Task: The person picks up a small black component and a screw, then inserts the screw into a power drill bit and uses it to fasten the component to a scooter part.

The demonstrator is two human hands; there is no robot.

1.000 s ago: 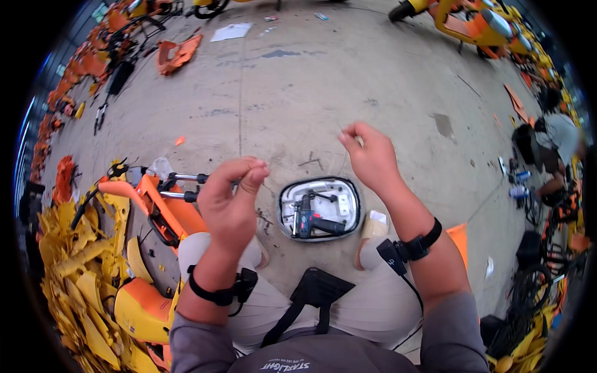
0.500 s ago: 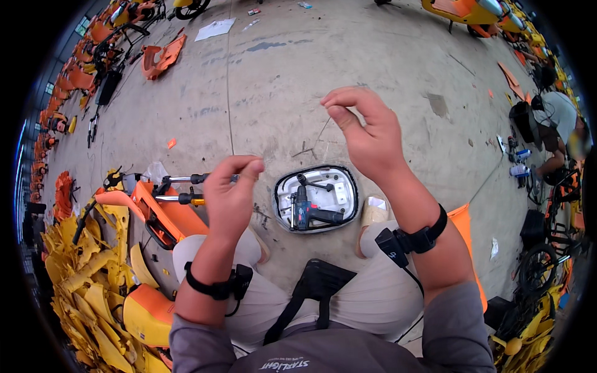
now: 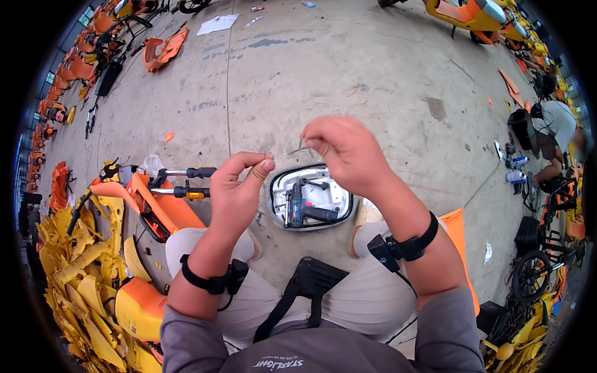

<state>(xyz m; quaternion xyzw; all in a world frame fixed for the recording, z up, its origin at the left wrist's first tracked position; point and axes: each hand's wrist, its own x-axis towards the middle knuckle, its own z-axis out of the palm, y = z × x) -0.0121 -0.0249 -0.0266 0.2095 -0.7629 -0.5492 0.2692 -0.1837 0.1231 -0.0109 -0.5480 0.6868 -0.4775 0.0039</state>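
My left hand (image 3: 236, 189) is raised in front of my left knee, its thumb and forefinger pinched together. What the pinch holds, if anything, is too small to make out. To the right and slightly higher, my right hand (image 3: 345, 152) is also closed in a pinch, its fingertips slightly blurred; their contents cannot be told either. The hands are apart. On the floor between my feet lies a white shell-like tray (image 3: 280, 216) with a dark rim, partly covered by my right hand. A blue and black cordless drill (image 3: 298, 208) rests in it among other tools.
At left, an orange scooter panel (image 3: 165, 208) and handlebar parts (image 3: 189, 182) lie beside a heap of yellow plastic panels (image 3: 81, 280). An orange panel (image 3: 457, 239) stands beside my right arm. Another person (image 3: 553, 130) works at far right near spray cans (image 3: 516, 176) and a wheel (image 3: 535, 271).
My right hand has come down and leftward, closer to my left hand. My left hand has shifted slightly, still pinched. The tray's contents look the same.
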